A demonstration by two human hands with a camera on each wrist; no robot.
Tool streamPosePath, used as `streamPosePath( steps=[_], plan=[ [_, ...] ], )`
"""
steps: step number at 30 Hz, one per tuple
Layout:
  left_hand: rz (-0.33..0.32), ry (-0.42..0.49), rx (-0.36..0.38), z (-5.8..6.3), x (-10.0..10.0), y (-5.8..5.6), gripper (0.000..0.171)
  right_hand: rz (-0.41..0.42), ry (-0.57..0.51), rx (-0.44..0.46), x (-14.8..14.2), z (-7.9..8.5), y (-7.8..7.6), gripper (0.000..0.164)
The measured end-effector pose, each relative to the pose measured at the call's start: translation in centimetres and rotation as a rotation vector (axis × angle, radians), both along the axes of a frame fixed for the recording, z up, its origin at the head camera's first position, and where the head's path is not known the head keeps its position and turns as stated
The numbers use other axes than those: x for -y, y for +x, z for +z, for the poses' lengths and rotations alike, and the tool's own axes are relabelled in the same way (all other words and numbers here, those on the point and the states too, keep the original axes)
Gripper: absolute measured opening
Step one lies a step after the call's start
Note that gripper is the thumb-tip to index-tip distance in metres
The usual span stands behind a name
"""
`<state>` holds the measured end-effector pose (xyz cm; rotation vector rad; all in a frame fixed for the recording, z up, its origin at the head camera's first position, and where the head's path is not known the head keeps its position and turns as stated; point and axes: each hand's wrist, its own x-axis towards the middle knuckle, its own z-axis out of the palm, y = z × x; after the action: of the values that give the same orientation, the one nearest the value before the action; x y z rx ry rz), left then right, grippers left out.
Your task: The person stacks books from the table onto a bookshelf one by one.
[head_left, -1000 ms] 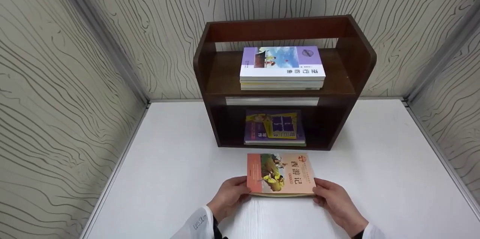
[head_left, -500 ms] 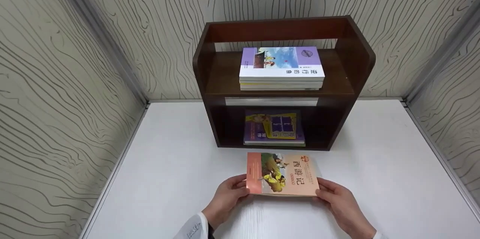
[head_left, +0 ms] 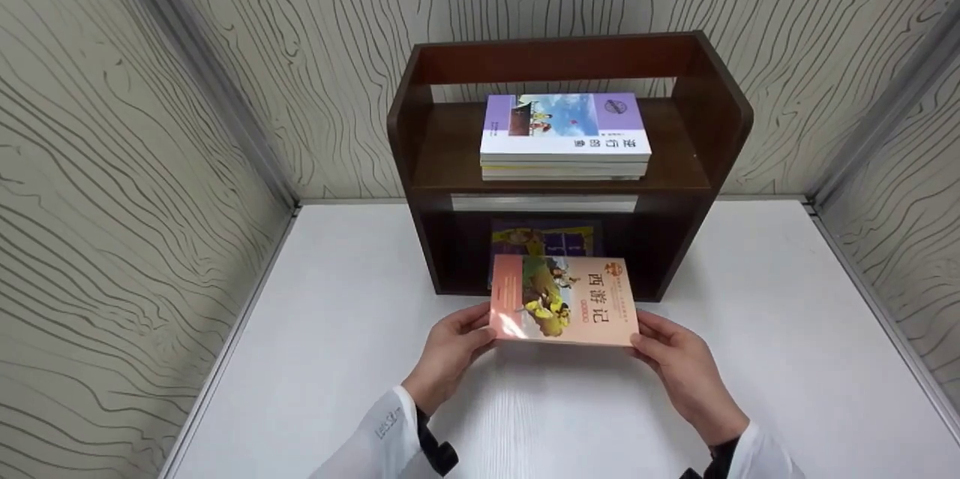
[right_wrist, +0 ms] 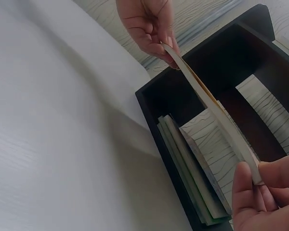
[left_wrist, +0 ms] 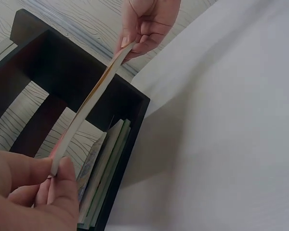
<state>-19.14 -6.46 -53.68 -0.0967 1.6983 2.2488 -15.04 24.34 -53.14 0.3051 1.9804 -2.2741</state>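
Observation:
A pink-orange book (head_left: 570,302) with a picture of figures on its cover is held level above the table, just in front of the shelf's lower compartment. My left hand (head_left: 450,350) pinches its left edge, thumb on top and fingers beneath. At the opposite edge, my right hand (head_left: 679,366) grips it the same way. Both wrist views show the book edge-on, sagging slightly between the hands. Behind it, the purple-and-yellow book (head_left: 544,236) on the lower shelf is partly hidden. The dark brown bookshelf (head_left: 686,269) stands on the table.
A stack of several books, topped by a purple-and-white book (head_left: 566,122), lies on the upper shelf. In the left wrist view, thin books (left_wrist: 108,159) lie flat on the lower shelf. The white table (head_left: 337,276) meets patterned panels (head_left: 345,88) at its back and sides.
Both hands have lifted the pink-orange book off the table and moved it forward toward the lower compartment. It now overlaps the purple-and-yellow book in the head view.

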Motion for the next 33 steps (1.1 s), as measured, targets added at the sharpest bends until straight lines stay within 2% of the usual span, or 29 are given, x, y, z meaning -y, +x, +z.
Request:
streamPosePath(
  steps=[13, 17, 21, 25, 29, 33],
  plan=[
    [0.07, -0.072, -0.129, 1.2, -1.3, -5.6, 0.041, -0.038, 0.098, -0.129, 0.3, 1.0, -6.4, 0.046],
    [0.093, -0.204, -0.195, 1.2, -1.6, -7.3, 0.039, -0.062, 0.142, -0.149, 0.5, 1.0, -8.2, 0.044],
    [0.128, -0.321, -0.246, 0.6, -1.8, -8.8, 0.036, -0.095, 0.225, -0.153, 0.8, 0.5, -9.6, 0.041],
    [0.165, -0.371, -0.279, -0.3, -2.2, -9.6, 0.035, -0.107, 0.311, -0.148, 0.9, -0.5, -10.6, 0.039],
    [0.187, -0.435, -0.272, -1.0, -2.6, -9.9, 0.033, -0.134, 0.357, -0.152, 0.9, -1.6, -11.2, 0.037],
    [0.199, -0.549, -0.283, -1.4, -2.9, -9.9, 0.029, -0.157, 0.41, -0.156, 1.0, -2.5, -11.5, 0.034]
  ],
)
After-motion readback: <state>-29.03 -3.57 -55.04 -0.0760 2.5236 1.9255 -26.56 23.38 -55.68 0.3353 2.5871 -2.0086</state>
